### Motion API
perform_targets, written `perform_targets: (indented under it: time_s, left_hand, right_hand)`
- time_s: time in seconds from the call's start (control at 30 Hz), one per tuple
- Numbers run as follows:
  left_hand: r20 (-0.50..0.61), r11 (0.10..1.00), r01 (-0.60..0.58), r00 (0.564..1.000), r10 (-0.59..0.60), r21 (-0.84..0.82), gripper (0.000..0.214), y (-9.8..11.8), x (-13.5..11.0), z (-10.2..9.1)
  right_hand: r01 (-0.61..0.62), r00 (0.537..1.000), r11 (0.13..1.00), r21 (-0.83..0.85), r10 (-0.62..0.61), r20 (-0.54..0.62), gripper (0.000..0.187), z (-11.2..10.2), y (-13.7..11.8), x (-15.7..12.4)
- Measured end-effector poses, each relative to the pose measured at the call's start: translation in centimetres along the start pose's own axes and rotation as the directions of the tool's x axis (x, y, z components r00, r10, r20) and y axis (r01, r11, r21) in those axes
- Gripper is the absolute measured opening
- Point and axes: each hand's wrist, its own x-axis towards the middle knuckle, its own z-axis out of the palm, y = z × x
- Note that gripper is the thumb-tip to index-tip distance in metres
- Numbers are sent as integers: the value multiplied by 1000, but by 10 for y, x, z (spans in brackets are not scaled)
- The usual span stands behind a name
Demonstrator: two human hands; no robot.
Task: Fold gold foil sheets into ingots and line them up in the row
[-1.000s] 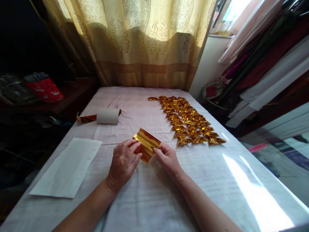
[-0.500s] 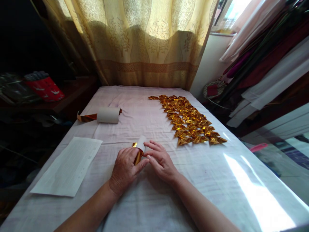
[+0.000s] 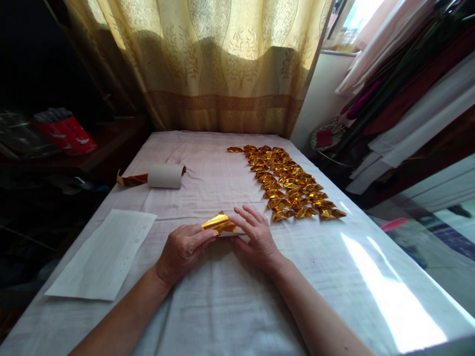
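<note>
A small piece of gold foil paper (image 3: pixel 219 223) lies folded on the white cloth-covered table (image 3: pixel 222 306) in front of me. My left hand (image 3: pixel 181 252) pinches its left end between thumb and fingers. My right hand (image 3: pixel 256 235) lies flat with fingers spread, pressing down on the paper's right end. Beyond my right hand, several folded gold foil pieces (image 3: pixel 289 185) sit in rows on the right half of the table.
A white roll (image 3: pixel 166 176) with a gold foil tail lies at the back left. A white sheet (image 3: pixel 106 254) rests near the left edge. A patterned curtain (image 3: pixel 208 64) hangs behind the table. Stacked fabrics (image 3: pixel 408 99) fill the right side; red packets (image 3: pixel 67 136) lie at left.
The flat gold sheet held up a second ago has been folded and laid down on the table. My right hand went from gripping its edge to pressing flat on it.
</note>
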Motion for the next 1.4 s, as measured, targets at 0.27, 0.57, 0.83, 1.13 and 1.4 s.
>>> perform_targets:
  time_s: [0.27, 0.57, 0.83, 1.13, 1.4]
  left_hand:
    - [9, 999, -17, 1000, 18, -49, 22, -5, -2, 4]
    - [171, 988, 128, 975, -140, 82, 12, 4, -2, 6]
    - [114, 966, 237, 962, -248, 102, 6, 5, -3, 10]
    - [104, 943, 323, 938, -330, 78, 13, 3, -3, 19]
    - [77, 919, 378, 919, -388, 116, 20, 7, 1, 24]
  right_hand:
    - [175, 985, 981, -80, -174, 22, 21, -15, -11, 1]
    - [154, 955, 984, -84, -126, 269, 16, -12, -21, -2]
    - [30, 978, 997, 75, -45, 205, 14, -15, -1, -4]
    - [-170, 983, 985, -5, 170, 73, 18, -2, 9, -7]
    - [-219, 973, 972, -81, 225, 61, 20, 1, 0, -6]
